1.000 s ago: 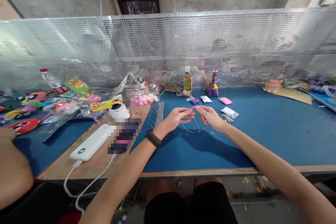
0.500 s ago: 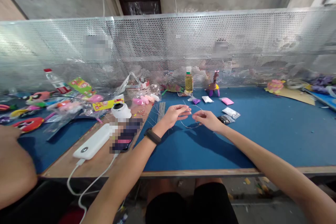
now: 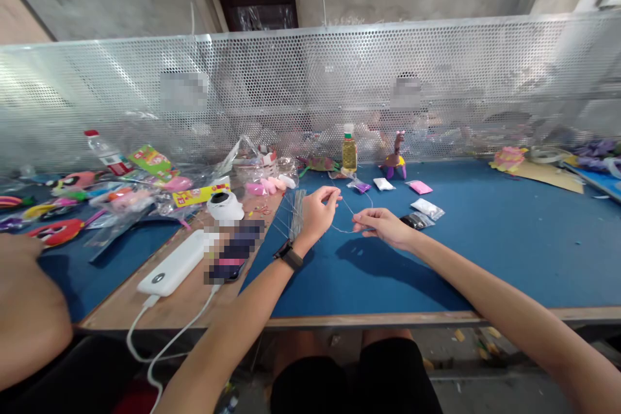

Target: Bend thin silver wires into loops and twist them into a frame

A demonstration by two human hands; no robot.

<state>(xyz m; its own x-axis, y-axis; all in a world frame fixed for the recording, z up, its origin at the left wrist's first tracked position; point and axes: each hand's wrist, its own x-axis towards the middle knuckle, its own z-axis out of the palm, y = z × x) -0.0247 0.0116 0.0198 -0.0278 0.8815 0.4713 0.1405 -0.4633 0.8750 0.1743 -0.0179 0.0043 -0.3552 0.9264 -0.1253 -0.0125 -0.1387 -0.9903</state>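
Observation:
Over the blue table top (image 3: 485, 246) both hands work a thin, bent metal wire (image 3: 350, 213). My left hand (image 3: 317, 210), with a black watch on the wrist, is raised and pinches one end of the wire between thumb and fingers. My right hand (image 3: 381, 225) pinches the wire's other part a little lower and to the right. The wire curves between the two hands. A bundle of straight wires (image 3: 294, 211) lies on the table just left of my left hand.
A white power bank (image 3: 172, 263) with cable, a phone (image 3: 236, 250) and a round white device (image 3: 224, 206) lie at left, beyond them bagged toys. An oil bottle (image 3: 348, 150), a clay figure (image 3: 396, 158) and small packets (image 3: 425, 208) stand behind. Another person's arm (image 3: 26, 310) is at far left.
My left hand has lifted and turned, moving away from my right hand. The wire loop between them has opened out into a longer curve. My right hand dropped slightly.

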